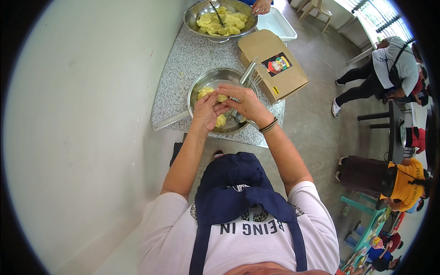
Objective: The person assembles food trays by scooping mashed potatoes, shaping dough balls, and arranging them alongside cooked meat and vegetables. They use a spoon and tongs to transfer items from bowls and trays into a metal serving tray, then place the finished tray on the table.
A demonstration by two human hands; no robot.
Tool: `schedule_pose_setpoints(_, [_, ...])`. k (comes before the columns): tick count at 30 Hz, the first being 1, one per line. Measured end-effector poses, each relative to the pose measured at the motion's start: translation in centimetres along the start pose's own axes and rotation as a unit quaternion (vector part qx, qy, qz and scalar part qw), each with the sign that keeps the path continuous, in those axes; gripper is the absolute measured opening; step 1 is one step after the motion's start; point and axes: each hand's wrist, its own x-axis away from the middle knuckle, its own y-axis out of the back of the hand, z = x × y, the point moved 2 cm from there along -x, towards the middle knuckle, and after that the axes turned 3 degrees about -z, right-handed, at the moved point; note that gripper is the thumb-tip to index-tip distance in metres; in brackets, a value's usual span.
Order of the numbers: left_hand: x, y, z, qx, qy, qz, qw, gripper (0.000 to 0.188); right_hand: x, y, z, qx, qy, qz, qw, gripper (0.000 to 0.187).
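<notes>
My left hand [208, 111] and my right hand [246, 104] meet over a steel pan [196, 87] with a long handle. Their fingers are curled toward each other around a small lump of yellow dough [222, 98], mostly hidden between them. More yellow dough [205, 92] lies in the pan, with another piece [220, 121] below my fingers. A wire whisk [255, 75] leans over the pan's far right rim. Part of a metal utensil [239, 117] shows beneath my right hand.
A steel colander [191, 23] heaped with yellow dough stands at the far end of the speckled counter [176, 59]; another person's hand [262, 6] touches its rim. Beside it are a cardboard box [256, 46] and white tray [277, 23]. A wall [91, 114] borders the left.
</notes>
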Motion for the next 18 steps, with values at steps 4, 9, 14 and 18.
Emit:
schedule_pose_setpoints(4, [0.1,-0.5,-0.4,-0.004,0.004,0.016,1.0,0.029,0.3,-0.3,0.1,-0.006,-0.038,0.006,0.999,0.031])
schedule_pose_setpoints(9, [0.1,-0.3,0.5,-0.045,-0.027,0.013,0.999,0.034,0.3,-0.5,0.1,0.033,-0.096,-0.01,0.995,0.022])
schedule_pose_setpoints(14, [0.1,-1.0,1.4,0.074,-0.037,-0.049,0.995,0.039,1.1,-0.5,-0.2,0.07,-0.081,-0.081,0.991,0.021])
schedule_pose_setpoints(18, [0.1,-2.0,2.0,0.111,-0.023,-0.055,0.992,0.046,1.7,-2.2,-0.2,0.078,-0.05,-0.174,0.98,0.02])
